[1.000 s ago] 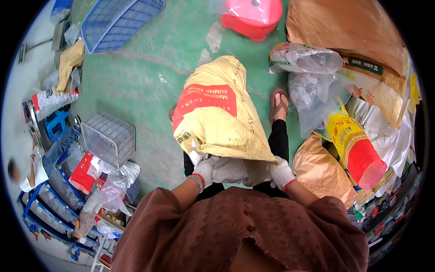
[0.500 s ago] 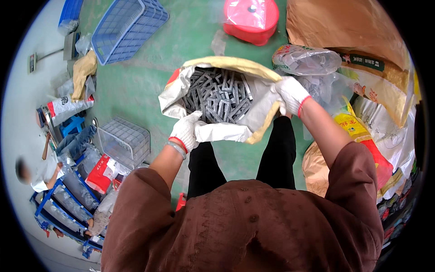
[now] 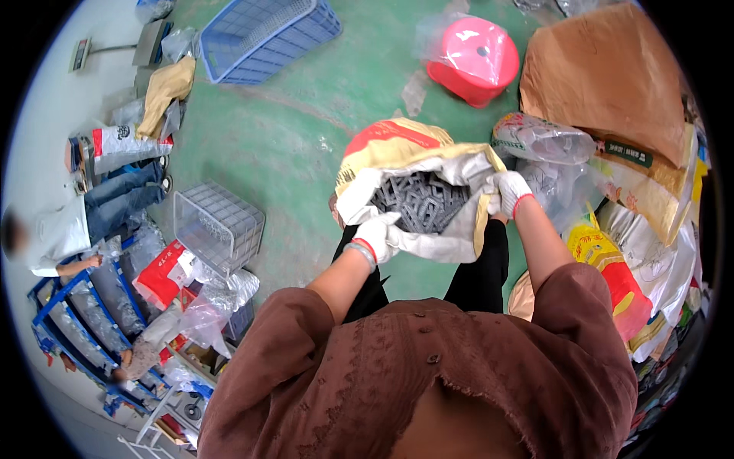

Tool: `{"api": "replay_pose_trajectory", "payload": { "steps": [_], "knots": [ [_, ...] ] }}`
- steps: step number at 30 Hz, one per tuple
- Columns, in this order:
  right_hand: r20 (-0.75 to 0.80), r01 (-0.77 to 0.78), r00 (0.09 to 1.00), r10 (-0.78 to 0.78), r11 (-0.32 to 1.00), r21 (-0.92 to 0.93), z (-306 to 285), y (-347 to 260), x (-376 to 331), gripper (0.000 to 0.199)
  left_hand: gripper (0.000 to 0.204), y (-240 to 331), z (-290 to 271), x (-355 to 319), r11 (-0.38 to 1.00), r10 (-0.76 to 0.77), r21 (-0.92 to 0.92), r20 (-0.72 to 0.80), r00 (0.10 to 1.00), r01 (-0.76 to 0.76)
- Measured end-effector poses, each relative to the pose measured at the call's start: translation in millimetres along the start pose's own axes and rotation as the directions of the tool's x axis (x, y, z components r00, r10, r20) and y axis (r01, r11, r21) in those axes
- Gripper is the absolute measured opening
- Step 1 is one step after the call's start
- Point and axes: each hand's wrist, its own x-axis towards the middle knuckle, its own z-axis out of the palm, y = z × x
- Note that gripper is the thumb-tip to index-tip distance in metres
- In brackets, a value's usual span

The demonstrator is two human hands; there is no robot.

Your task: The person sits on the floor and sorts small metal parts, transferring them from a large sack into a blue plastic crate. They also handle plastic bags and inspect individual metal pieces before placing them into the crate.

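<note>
A yellow and white sack (image 3: 397,143) with a red patch stands in front of my legs, its mouth held wide. Inside lie many small dark grey rectangular frame-shaped pieces (image 3: 424,200). My left hand (image 3: 376,236), in a white knitted glove with a red cuff, is closed on the near left part of the rolled rim. My right hand (image 3: 511,193), gloved the same way, grips the rim at the right. The fingertips of both hands are partly hidden by the folded sack edge.
Ahead are a blue plastic crate (image 3: 267,38) and a pink stool (image 3: 478,61) with clear plastic on it. A grey mesh basket (image 3: 218,228) stands at the left. Brown paper sacks (image 3: 604,76) and bags crowd the right. A person (image 3: 69,229) is at the far left, near blue racks.
The sack's mouth has narrowed, and more of its yellow far outer side shows. Both hands keep hold of the rim. My view has shifted, moving the surroundings within the picture.
</note>
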Motion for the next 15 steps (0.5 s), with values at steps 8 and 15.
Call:
{"api": "replay_pose_trajectory", "payload": {
  "steps": [8,15],
  "knots": [
    [-0.006,0.034,0.999,-0.033,0.976,0.215,10,83,-78,0.060,0.024,-15,-51,30,0.987,-0.134,-0.059,0.209,0.969,0.150],
    [0.439,-0.342,0.888,0.134,0.832,0.436,58,170,-119,0.079,0.026,-8,-39,20,0.988,-0.094,-0.094,0.262,0.961,0.123]
  ]
}}
